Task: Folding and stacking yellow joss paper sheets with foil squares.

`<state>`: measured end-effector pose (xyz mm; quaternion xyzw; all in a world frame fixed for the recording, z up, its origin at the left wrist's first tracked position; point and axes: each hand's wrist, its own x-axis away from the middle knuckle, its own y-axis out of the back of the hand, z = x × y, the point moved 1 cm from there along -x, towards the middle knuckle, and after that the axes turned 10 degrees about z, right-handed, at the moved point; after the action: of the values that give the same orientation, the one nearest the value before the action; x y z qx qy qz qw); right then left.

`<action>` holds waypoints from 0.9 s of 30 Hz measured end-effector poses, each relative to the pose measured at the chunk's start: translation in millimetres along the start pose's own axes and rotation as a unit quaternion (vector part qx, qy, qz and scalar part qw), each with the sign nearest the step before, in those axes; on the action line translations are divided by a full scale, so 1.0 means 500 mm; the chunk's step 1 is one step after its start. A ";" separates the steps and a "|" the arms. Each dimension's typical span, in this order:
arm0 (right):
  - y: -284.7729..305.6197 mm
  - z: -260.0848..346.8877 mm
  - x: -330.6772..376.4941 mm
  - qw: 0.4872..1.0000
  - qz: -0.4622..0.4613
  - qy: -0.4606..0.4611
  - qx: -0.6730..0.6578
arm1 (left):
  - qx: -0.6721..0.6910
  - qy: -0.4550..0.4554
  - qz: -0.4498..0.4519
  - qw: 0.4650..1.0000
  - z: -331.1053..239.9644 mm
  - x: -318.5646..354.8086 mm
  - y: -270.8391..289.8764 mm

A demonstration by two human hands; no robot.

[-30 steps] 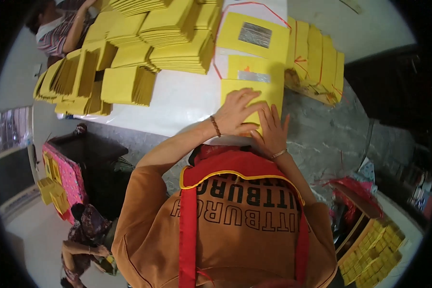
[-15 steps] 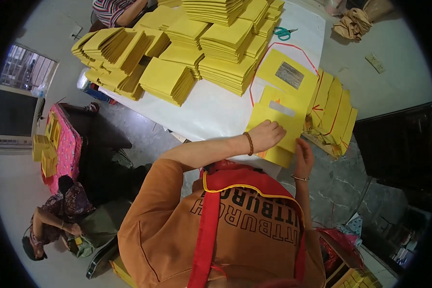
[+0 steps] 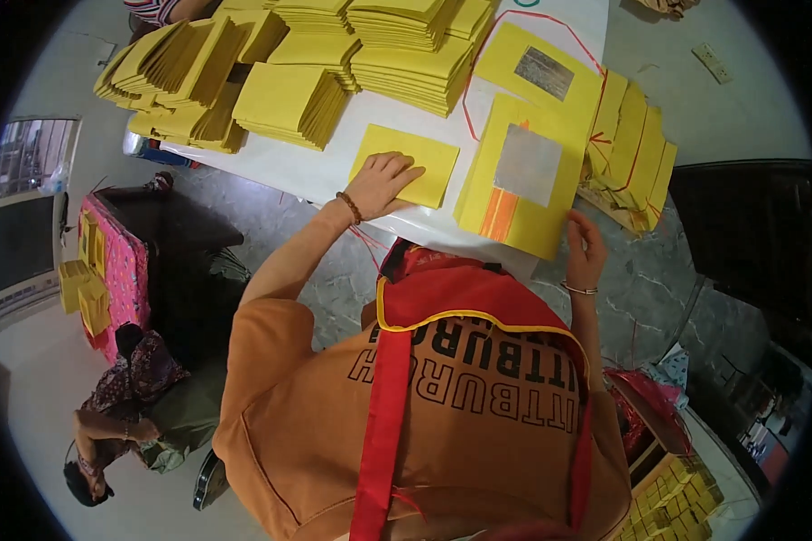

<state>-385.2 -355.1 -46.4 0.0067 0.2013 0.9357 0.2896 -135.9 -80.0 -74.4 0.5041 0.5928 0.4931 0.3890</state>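
Note:
My left hand [image 3: 384,185] lies flat with fingers stretched out on a folded yellow paper piece [image 3: 429,160] on the white table. To its right is a pile of larger yellow paper sheets [image 3: 478,187], with a square silver-grey patch [image 3: 527,166] and an orange strip [image 3: 498,215] showing on top. My right hand [image 3: 586,254] is beside the right edge of this pile, its fingers loosely bent and apart from the thumb, nothing visible in them. Beyond the pile lies another yellow sheet with a grey rectangle [image 3: 543,72].
Stacks of folded yellow paper [image 3: 289,104] fill the far left of the table [image 3: 352,122]. A red cord [image 3: 466,106] loops around the sheets. Tied yellow bundles [image 3: 636,149] stand off the right edge. A seated person [image 3: 140,388] is at left, near a pink-covered table [image 3: 122,261].
My left hand has moved left from the pile, and a folded yellow piece now lies under it. The pile's silver patch and orange strip are uncovered. The view has shifted slightly.

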 end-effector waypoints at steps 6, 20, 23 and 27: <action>0.006 0.009 -0.006 0.998 0.014 0.011 0.057 | -0.003 0.014 -0.032 0.999 -0.006 0.000 -0.034; -0.013 -0.023 -0.039 0.955 0.131 0.158 0.213 | 0.137 -0.157 -0.077 0.975 -0.172 -0.122 0.104; -0.014 -0.022 -0.041 0.960 0.133 0.146 0.197 | 0.085 -0.171 -0.046 0.980 -0.207 -0.132 0.078; -0.011 -0.044 -0.037 0.983 0.142 0.104 0.057 | 0.150 -0.177 -0.014 0.973 -0.197 -0.144 0.086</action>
<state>-369.7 -369.3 -66.8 -0.0458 0.2806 0.9498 0.1303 -207.4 -169.3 -14.1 0.6280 0.5882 0.2960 0.4148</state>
